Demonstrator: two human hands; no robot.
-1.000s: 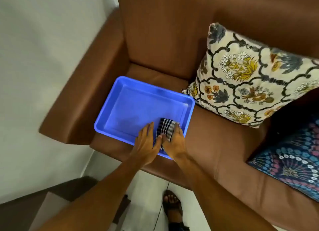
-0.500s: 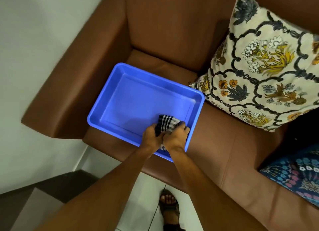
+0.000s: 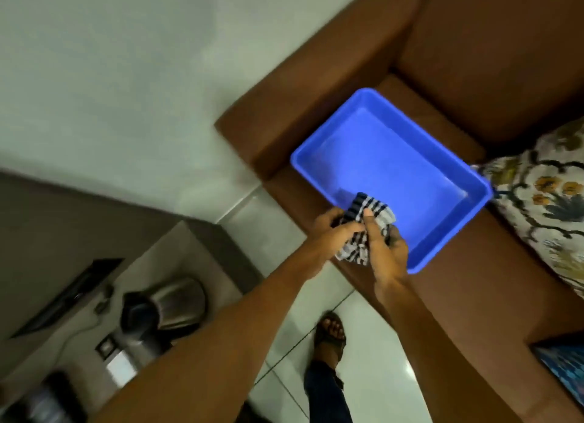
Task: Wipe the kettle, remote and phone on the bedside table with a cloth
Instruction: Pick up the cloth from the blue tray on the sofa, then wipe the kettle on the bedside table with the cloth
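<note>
Both hands hold a black-and-white checked cloth (image 3: pixel 366 229) bunched above the near corner of a blue plastic tray (image 3: pixel 319 154) on a brown sofa. My left hand (image 3: pixel 335 229) grips its left side, my right hand (image 3: pixel 385 248) its right side. At the lower left a steel kettle (image 3: pixel 170 305) with a black lid stands on the grey bedside table (image 3: pixel 177 255). A dark flat object (image 3: pixel 66 296), maybe a remote or a phone, lies left of the kettle, blurred.
The brown sofa (image 3: pixel 474 59) fills the right side, its armrest (image 3: pixel 300 90) next to a white wall. A floral cushion (image 3: pixel 550 207) lies right of the tray. My sandalled foot (image 3: pixel 330 331) stands on the tiled floor. A cable and small items lie near the kettle.
The cloth has been lifted from the tray floor and gathered in both hands. The view has swung left, which brings the bedside table and the kettle into sight.
</note>
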